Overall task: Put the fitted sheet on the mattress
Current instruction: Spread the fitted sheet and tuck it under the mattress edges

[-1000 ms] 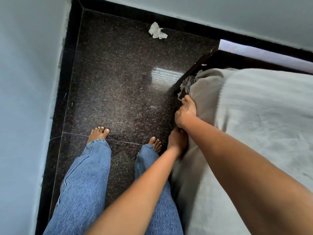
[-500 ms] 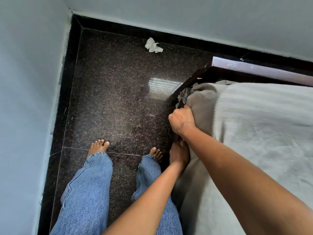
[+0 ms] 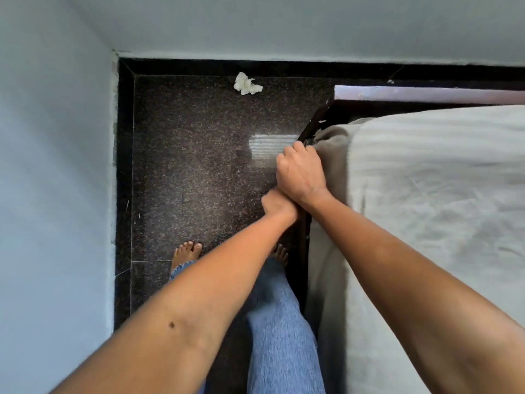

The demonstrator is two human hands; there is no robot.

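Observation:
A pale grey fitted sheet (image 3: 443, 200) covers the top of the mattress on the right, its beige-grey side (image 3: 332, 155) hanging down the near corner. My right hand (image 3: 301, 174) has curled fingers at the sheet's edge by that corner, against the dark bed frame. My left hand (image 3: 277, 204) sits just below it, mostly hidden under my right wrist; its fingers cannot be seen.
A dark wooden bed frame (image 3: 426, 93) runs along the far wall. Dark speckled floor (image 3: 199, 166) fills the narrow gap between bed and left wall (image 3: 51, 194). A crumpled white tissue (image 3: 246, 83) lies by the far skirting. My bare feet stand beside the bed.
My view has swung up and nearer the corner. My right hand has slid along the sheet edge toward the corner, and my left hand has risen until it lies under my right wrist.

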